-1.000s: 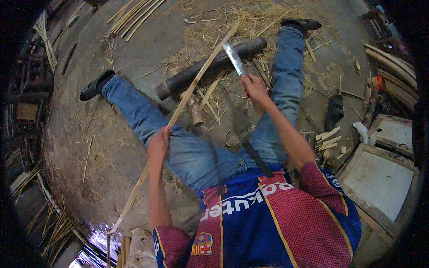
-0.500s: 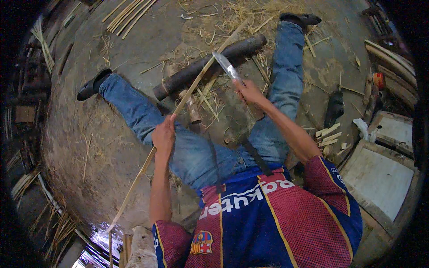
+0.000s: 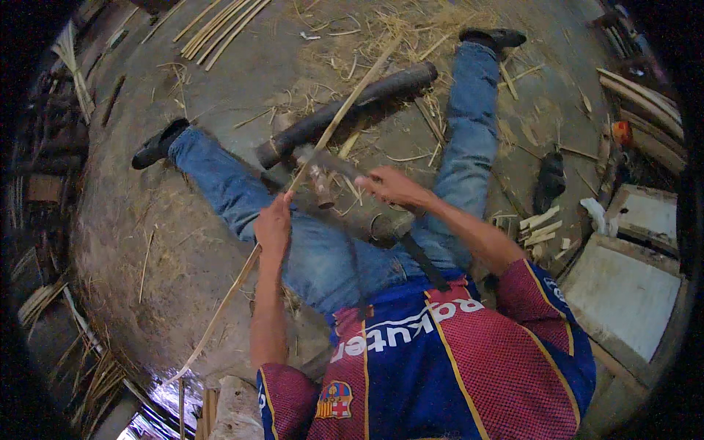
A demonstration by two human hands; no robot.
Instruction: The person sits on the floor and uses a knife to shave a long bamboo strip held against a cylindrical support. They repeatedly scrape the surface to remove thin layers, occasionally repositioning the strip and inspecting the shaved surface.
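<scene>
Clamping long, pale, flat wooden strip (eight to one o'clock) in left hand at nine; gripping blurred grey knife in right hand at two. Seemingly shaving; calling for firm hold.

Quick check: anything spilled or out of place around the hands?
The loose shavings, tangled beyond the dark log, look untidy, unlike the pale strips lined up at upper left. Nothing else stands out around the left hand and its long strip; the knife in the right hand is too blurred to check.
</scene>
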